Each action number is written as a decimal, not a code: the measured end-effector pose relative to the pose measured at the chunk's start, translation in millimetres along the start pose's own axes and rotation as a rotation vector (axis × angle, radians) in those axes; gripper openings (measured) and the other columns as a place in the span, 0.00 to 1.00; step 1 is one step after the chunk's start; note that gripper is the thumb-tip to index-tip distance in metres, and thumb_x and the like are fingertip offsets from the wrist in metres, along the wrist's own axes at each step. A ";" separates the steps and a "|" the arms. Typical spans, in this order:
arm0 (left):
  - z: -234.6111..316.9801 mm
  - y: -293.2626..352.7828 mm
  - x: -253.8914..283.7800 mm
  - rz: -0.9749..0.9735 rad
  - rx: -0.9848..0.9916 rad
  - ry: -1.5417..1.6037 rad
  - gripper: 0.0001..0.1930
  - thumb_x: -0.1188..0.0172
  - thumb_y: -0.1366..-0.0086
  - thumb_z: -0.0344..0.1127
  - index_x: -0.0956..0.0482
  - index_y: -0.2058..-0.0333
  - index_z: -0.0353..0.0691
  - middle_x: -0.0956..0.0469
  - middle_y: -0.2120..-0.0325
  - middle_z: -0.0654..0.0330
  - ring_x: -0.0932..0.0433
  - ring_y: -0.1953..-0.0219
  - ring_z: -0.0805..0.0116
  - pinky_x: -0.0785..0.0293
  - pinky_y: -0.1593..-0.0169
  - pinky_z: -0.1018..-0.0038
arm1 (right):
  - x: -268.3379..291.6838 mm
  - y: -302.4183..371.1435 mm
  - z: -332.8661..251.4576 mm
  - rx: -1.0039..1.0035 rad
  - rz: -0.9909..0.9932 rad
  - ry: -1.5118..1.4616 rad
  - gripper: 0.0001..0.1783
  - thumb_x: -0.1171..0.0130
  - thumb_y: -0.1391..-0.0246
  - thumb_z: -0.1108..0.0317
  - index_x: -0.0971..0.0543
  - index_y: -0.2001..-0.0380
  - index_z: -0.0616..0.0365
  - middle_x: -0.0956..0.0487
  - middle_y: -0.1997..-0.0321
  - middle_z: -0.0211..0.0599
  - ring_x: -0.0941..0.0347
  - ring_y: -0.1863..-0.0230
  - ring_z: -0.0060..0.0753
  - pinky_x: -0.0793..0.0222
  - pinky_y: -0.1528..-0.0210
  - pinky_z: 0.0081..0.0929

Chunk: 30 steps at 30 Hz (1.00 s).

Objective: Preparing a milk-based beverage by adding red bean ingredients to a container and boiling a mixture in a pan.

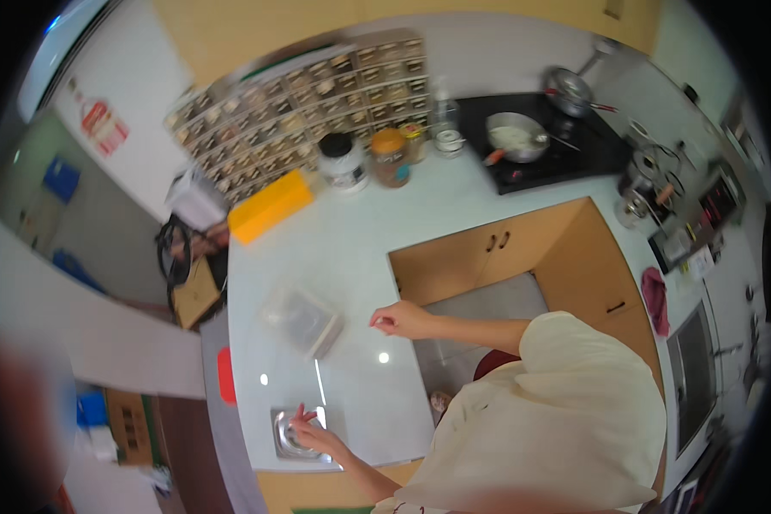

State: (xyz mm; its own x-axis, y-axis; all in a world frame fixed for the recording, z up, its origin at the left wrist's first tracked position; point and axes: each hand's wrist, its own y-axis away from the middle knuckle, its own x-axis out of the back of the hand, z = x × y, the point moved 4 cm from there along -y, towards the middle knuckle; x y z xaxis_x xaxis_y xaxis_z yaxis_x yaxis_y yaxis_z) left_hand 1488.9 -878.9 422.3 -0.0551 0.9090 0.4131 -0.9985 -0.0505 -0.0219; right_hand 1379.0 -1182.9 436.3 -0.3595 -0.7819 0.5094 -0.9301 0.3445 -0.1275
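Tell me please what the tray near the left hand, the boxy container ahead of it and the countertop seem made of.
The tray looks like polished metal, perhaps stainless steel: silvery, with bright reflections. The boxy container looks like clear plastic, since its sides seem see-through, but blur leaves glass possible. The countertop is smooth, pale and glossy, mirroring lights: perhaps stone or composite.

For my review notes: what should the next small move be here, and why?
Probably close the left hand on the edge of the square metal tray: its fingers are spread over it, though whether they touch is hard to tell. The right hand is apart from the blurred see-through container, so the tray seems the readier thing to grasp.
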 end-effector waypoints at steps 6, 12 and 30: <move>182.5 115.2 -186.3 -0.683 -0.383 0.363 0.13 0.54 0.32 0.35 0.22 0.62 0.32 0.29 0.79 0.63 0.31 0.78 0.77 0.33 0.72 0.80 | 173.5 147.5 46.1 -0.130 0.531 0.001 0.12 0.47 0.43 0.61 0.21 0.70 0.57 0.23 0.82 0.34 0.31 0.83 0.29 0.36 0.77 0.26; 291.0 338.8 -342.2 -1.133 -0.881 0.498 0.08 0.48 0.35 0.29 0.23 0.62 0.34 0.27 0.72 0.61 0.28 0.74 0.75 0.29 0.67 0.80 | 302.4 354.7 85.2 -0.645 0.897 -0.091 0.20 0.51 0.40 0.55 0.19 0.73 0.58 0.29 0.85 0.28 0.38 0.84 0.19 0.41 0.79 0.24; 735.1 637.4 -775.1 -0.887 -1.441 0.767 0.27 0.45 0.41 0.45 0.34 0.49 0.30 0.32 0.51 0.40 0.34 0.47 0.45 0.39 0.44 0.61 | 482.7 640.6 172.7 -0.698 1.909 0.033 0.10 0.50 0.40 0.69 0.23 0.66 0.63 0.30 0.80 0.24 0.41 0.82 0.11 0.48 0.81 0.13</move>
State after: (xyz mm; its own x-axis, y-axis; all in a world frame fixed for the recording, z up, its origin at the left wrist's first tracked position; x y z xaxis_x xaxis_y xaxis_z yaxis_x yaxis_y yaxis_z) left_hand 895.8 -1919.8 757.4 0.8406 0.4553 0.2933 0.0608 0.4588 -0.8864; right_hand 596.6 -1429.4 453.6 -0.6386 0.7521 0.1626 0.7412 0.6580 -0.1325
